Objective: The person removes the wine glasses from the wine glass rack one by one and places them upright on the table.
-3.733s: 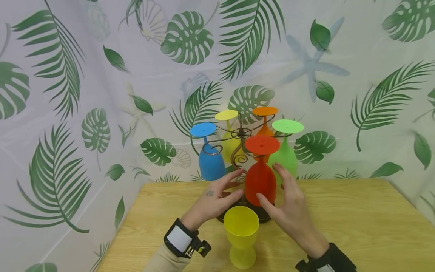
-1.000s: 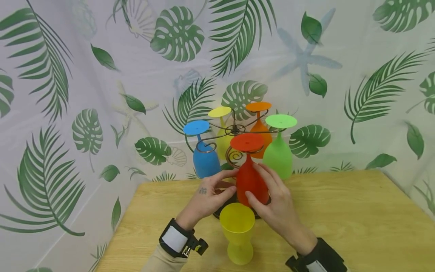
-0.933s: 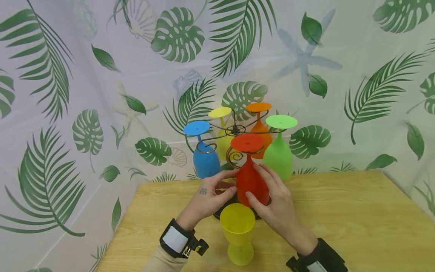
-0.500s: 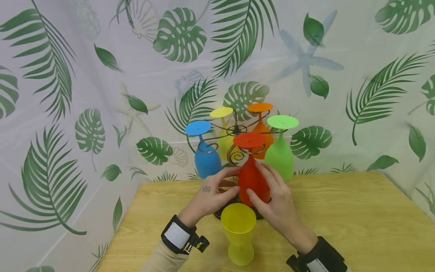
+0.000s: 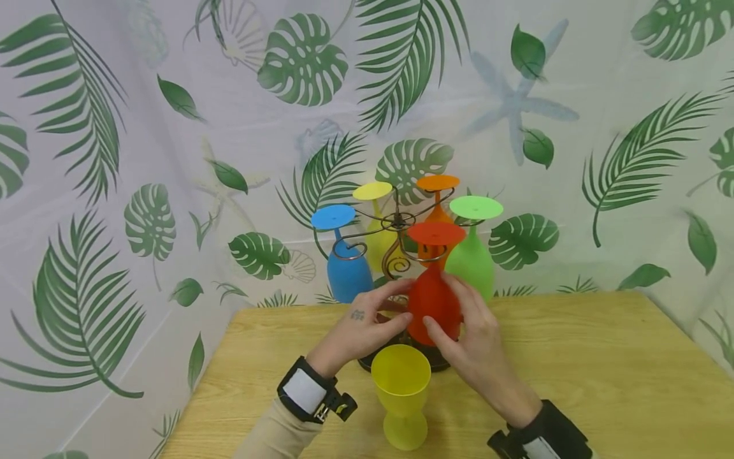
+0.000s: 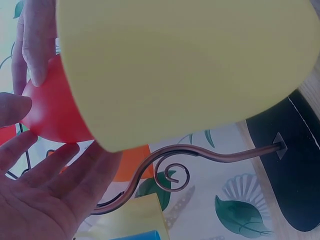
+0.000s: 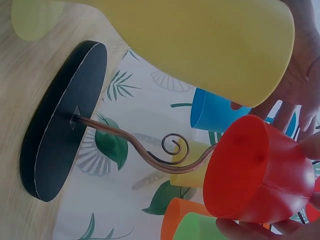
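Observation:
A red goblet (image 5: 432,306) hangs upside down at the front of a dark wire rack (image 5: 398,220), its flat foot just above a wire loop. My right hand (image 5: 482,344) grips the bowl, thumb in front and fingers along the right side. From the left, my left hand (image 5: 358,328) holds the same bowl between thumb and fingers; the red bowl (image 6: 55,110) shows above those fingers in the left wrist view. Nearer to me a yellow goblet (image 5: 403,414) stands upright on the table. In the right wrist view the red rim (image 7: 237,170) faces the rack's black base (image 7: 60,120).
Blue (image 5: 350,277), green (image 5: 471,258) and orange (image 5: 429,255) goblets hang upside down on the rack, with another yellow goblet (image 5: 377,245) at the back. The wooden table (image 5: 573,370) meets a leaf-patterned backdrop (image 5: 201,95) behind the rack.
The right hand has closed in from a looser pose onto the red goblet. Over the last half second the goblet has shifted right relative to the rack, both hands moving with it.

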Demonstrator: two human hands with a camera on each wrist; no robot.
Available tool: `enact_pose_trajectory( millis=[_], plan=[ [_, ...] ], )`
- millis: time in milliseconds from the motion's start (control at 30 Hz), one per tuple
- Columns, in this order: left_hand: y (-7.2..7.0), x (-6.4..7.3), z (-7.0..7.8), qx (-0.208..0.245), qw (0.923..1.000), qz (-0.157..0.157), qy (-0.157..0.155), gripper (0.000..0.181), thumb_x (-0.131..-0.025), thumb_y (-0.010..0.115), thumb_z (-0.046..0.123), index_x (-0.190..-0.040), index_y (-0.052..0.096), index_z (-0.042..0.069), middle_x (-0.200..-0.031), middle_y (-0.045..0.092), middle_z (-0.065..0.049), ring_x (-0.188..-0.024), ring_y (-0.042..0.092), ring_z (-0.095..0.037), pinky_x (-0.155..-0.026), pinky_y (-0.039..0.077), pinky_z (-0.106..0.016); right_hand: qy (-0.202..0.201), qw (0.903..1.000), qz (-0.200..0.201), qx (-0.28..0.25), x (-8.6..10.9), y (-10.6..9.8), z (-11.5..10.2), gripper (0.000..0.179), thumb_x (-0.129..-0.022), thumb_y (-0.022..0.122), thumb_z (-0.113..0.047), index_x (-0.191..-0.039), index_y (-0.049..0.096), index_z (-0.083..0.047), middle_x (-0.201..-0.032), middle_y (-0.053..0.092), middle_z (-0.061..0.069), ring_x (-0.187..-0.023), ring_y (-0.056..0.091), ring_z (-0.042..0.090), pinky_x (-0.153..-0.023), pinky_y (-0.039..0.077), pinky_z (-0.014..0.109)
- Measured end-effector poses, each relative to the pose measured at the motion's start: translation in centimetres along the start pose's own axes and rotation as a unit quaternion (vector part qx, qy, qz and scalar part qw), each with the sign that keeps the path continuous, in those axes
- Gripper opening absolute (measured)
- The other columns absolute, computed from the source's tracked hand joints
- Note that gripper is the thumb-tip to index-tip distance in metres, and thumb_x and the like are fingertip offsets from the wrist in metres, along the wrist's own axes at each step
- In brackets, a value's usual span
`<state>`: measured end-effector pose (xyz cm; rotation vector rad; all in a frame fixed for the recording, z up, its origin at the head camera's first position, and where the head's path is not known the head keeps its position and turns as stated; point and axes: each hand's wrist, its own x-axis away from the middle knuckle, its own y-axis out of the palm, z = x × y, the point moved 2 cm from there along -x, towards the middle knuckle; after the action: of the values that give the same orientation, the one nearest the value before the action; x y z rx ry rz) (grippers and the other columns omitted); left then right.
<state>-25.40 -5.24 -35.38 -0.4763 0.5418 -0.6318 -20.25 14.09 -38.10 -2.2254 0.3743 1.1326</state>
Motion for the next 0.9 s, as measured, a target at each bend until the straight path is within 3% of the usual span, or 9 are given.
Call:
enact_pose_trajectory(
  millis=[500,900],
  plan=[
    [0.9,0.0,0.4,0.024,0.9995,-0.021,-0.003,0.055,-0.101,0.061,0.018,-0.153,0.046,0.019,-0.154,0.051,-0.003,-0.124,0.064,-0.025,-0.090,0.058,-0.025,0.014,0.9997,-0.002,0.018,0.9,-1.4,0.0,0.076,-0.080,0.083,-0.008,-0.148,0.049,-0.004,-0.141,0.057,0.019,-0.108,0.062,0.028,-0.069,0.061,0.036],
    [1.4,0.6,1.3,0.006,0.9991,-0.023,0.034,0.053,-0.101,0.065,0.016,-0.151,0.048,0.017,-0.144,0.060,-0.005,-0.117,0.067,-0.018,-0.091,0.058,-0.025,0.015,0.9999,0.001,0.002,1.7,-2.5,-1.2,0.080,-0.077,0.084,-0.004,-0.149,0.049,-0.007,-0.139,0.058,0.016,-0.110,0.063,0.030,-0.066,0.064,0.040]
  ],
)
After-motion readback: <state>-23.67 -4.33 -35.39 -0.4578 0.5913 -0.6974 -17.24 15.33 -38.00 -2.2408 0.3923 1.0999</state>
